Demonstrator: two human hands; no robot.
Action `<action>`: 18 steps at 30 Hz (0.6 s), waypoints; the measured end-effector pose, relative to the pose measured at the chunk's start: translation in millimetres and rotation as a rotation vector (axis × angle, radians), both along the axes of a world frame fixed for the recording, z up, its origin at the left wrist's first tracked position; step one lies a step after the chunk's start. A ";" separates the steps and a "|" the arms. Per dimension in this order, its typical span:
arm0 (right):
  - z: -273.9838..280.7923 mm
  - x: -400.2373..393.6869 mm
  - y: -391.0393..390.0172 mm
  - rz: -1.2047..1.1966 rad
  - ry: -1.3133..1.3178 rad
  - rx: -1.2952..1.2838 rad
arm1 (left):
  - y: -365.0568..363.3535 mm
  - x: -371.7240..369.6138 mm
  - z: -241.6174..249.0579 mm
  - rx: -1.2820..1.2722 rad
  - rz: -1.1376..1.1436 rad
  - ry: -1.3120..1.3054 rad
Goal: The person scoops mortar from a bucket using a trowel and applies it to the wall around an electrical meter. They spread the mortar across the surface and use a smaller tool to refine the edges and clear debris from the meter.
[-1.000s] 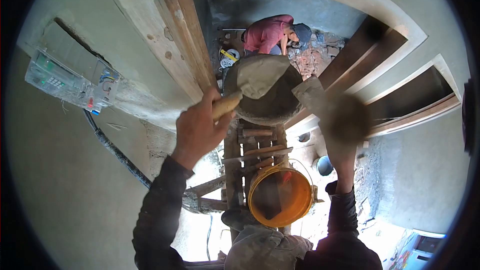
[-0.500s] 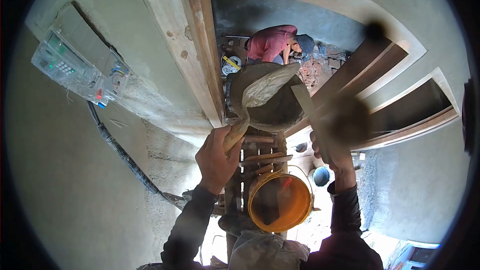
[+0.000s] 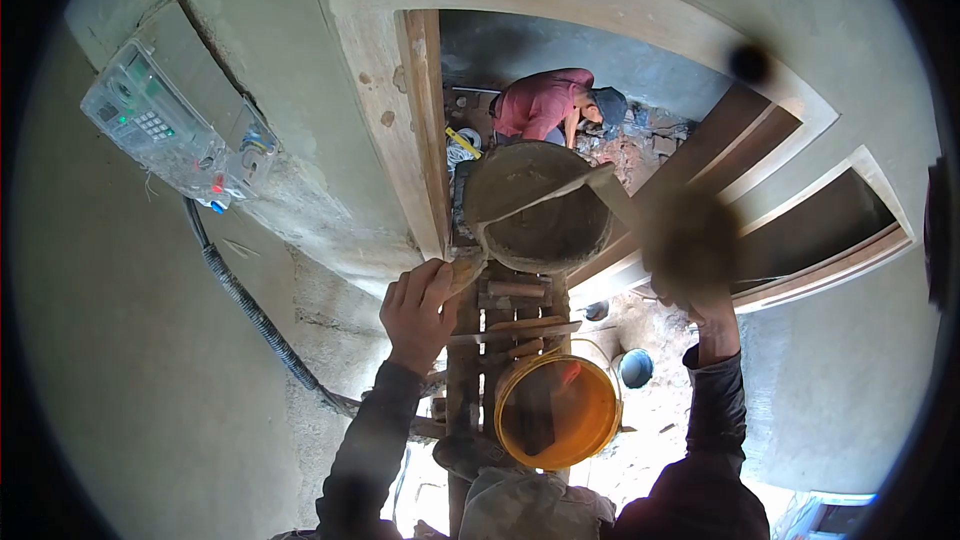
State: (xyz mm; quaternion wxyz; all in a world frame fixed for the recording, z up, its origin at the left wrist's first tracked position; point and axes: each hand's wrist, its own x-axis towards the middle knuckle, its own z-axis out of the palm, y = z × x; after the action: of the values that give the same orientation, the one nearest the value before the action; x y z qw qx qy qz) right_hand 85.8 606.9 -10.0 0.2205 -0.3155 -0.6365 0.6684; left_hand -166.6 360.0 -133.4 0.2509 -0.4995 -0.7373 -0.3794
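Note:
My left hand (image 3: 418,312) is closed around the wooden handle of a trowel (image 3: 535,200). Its blade now shows nearly edge-on, above a round, mortar-stained pan (image 3: 540,235). My right hand (image 3: 705,308) grips a flat plastering tool (image 3: 618,198) whose tip comes up to the trowel's point. A dark smudge on the lens hides most of that tool and part of my right hand. The pan rests at the far end of a plank scaffold (image 3: 460,370), and a yellow bucket (image 3: 520,450) is nearer to me.
Beyond the window opening a person (image 3: 545,105) in a red shirt bends over rubble. An electrical box (image 3: 165,125) wrapped in plastic is on the left wall, with a corrugated conduit (image 3: 260,315) below. A wooden frame (image 3: 425,140) borders the opening. A small bucket (image 3: 636,368) is on the floor below.
The trowel has turned from showing its broad face to nearly edge-on. My left hand has shifted slightly left, my right hand right; the two tools' tips are now together.

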 end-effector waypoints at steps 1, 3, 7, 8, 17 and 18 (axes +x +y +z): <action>-1.2 2.6 0.7 0.008 -0.006 0.022 | -0.2 -2.8 -1.9 0.003 -0.001 0.002; -1.3 2.5 -5.6 -0.029 0.011 0.071 | 0.4 -6.1 -3.8 0.031 0.035 0.076; -4.1 5.9 -11.0 -0.136 0.001 0.274 | -3.3 3.6 -3.7 -0.045 0.055 -0.020; -2.6 6.0 -13.2 -0.128 0.007 0.275 | -2.0 9.4 -0.6 -0.040 0.035 -0.100; 31.0 -48.1 -60.6 0.138 0.019 0.536 | 5.9 46.0 33.3 0.020 -0.036 -0.545; 41.5 -59.9 -69.7 0.164 0.010 0.683 | 6.1 48.3 33.6 0.040 -0.017 -0.546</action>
State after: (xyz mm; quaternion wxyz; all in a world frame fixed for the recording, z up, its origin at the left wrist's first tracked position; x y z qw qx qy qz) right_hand 25.9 537.2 31.4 0.2619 -0.1679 -0.8456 0.4339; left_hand -118.2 366.1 -99.8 0.0497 -0.3799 -0.7657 -0.5167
